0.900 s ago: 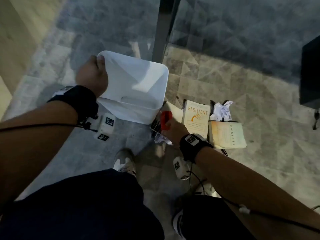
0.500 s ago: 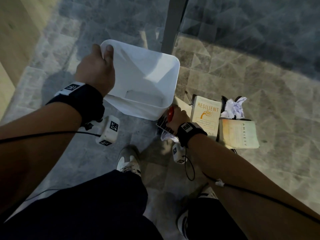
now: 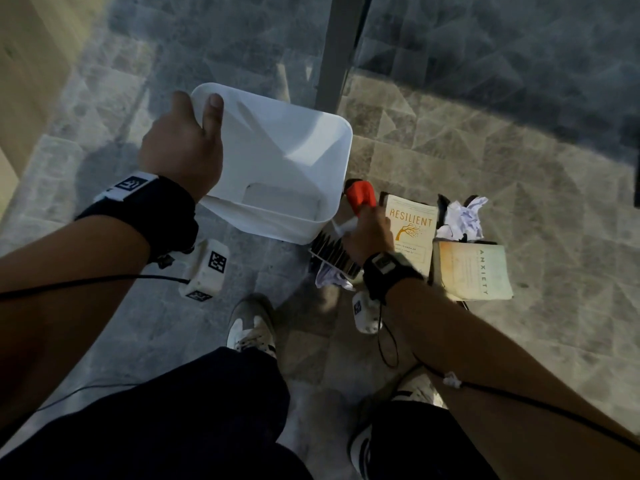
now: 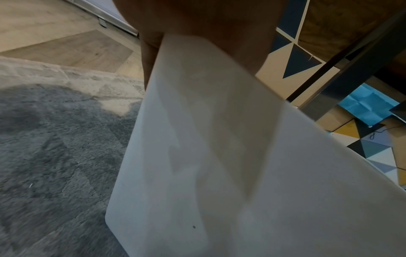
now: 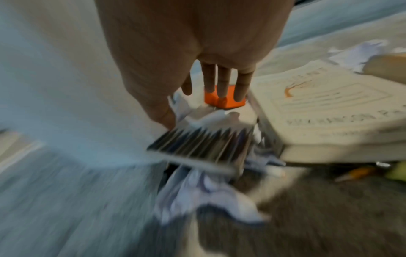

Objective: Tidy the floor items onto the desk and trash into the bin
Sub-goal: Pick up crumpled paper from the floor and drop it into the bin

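Observation:
My left hand (image 3: 201, 109) grips the rim of a white plastic bin (image 3: 346, 140), thumb inside, holding it tilted above the rug. The bin wall (image 4: 219, 173) fills the left wrist view below the left hand (image 4: 197, 20). My right hand (image 3: 367, 226) is low over a floor pile. Its straight fingers (image 5: 222, 87) reach onto an orange block (image 5: 228, 102), and the thumb touches a ribbed silver item (image 5: 197, 146). Crumpled paper (image 5: 208, 196) lies under that item. The orange block (image 3: 360, 197) sticks out past the hand beside the "Resilient" book (image 3: 412, 230).
An "Anxiety" book (image 3: 474, 271) and another paper ball (image 3: 464, 220) lie right of the pile, with a pencil (image 5: 356, 173) near them. A desk leg (image 3: 337, 46) stands just behind the bin. My shoes (image 3: 252, 327) are on the grey rug (image 3: 519, 168).
The left hand's thumb now shows over the bin rim, and the bin sits closer to the pile. The right hand has moved forward, and the orange block lies further beyond its fingers.

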